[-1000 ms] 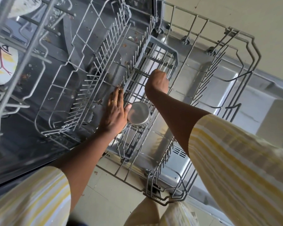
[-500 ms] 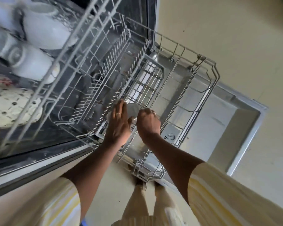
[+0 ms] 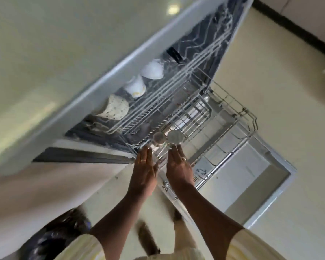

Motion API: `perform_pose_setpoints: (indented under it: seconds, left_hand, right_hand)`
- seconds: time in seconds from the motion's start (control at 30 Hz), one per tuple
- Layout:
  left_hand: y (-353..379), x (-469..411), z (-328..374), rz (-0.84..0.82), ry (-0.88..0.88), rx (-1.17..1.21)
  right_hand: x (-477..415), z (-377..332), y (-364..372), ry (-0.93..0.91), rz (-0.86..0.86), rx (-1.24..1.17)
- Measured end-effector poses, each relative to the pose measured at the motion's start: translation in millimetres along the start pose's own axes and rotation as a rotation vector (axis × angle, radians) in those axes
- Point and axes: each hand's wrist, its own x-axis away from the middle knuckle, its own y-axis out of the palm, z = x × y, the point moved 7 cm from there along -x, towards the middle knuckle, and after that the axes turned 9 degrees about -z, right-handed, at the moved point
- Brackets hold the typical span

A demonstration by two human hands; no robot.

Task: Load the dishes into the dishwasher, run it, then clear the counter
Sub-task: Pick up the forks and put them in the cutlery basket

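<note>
The dishwasher stands open with its lower wire rack (image 3: 238, 126) pulled out over the lowered door (image 3: 255, 177). Two small steel cups, one (image 3: 174, 136) beside the other (image 3: 159, 138), stand bottom-up at the rack's near end. My left hand (image 3: 144, 169) and my right hand (image 3: 178, 166) hover just short of them, fingers straight and holding nothing. The upper rack (image 3: 169, 94) carries white bowls (image 3: 152, 70) and a dotted bowl (image 3: 115, 107).
A pale counter top (image 3: 45, 53) runs over the dishwasher at the left. Cream floor tiles (image 3: 270, 72) lie right of the door, with a dark skirting (image 3: 298, 29) at the far wall. A dark blurred object (image 3: 53, 239) sits at the lower left.
The camera has risen and pulled back a long way. Both hands have let go of the cups in the lower rack and drawn back, fingers now straight.
</note>
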Motion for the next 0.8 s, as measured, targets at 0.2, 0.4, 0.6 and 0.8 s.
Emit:
perform_pose_setpoints:
  seconds: [0.2,0.4,0.6,0.8]
  left_hand:
    - [-32.7,107.9,-56.9,0.126,-0.176,0.126]
    - [-70.1,247.4,-124.4,0.287,-0.379,0.182]
    - [-120.6,384.7,-201.3,0.452,-0.538,0.292]
    - [-200.2,492.1,-268.0,0.677,-0.584,0.221]
  right_hand:
    - [52.6,-107.7,6.1,-0.304,-0.034,0.16]
    - [133.1,-242.3,16.5,-0.586,-0.101,0.43]
    - [218.4,-390.2,0.2,-0.843,-0.024,0.449]
    - [276.7,-525.3,-19.3,-1.122,0.055,0.398]
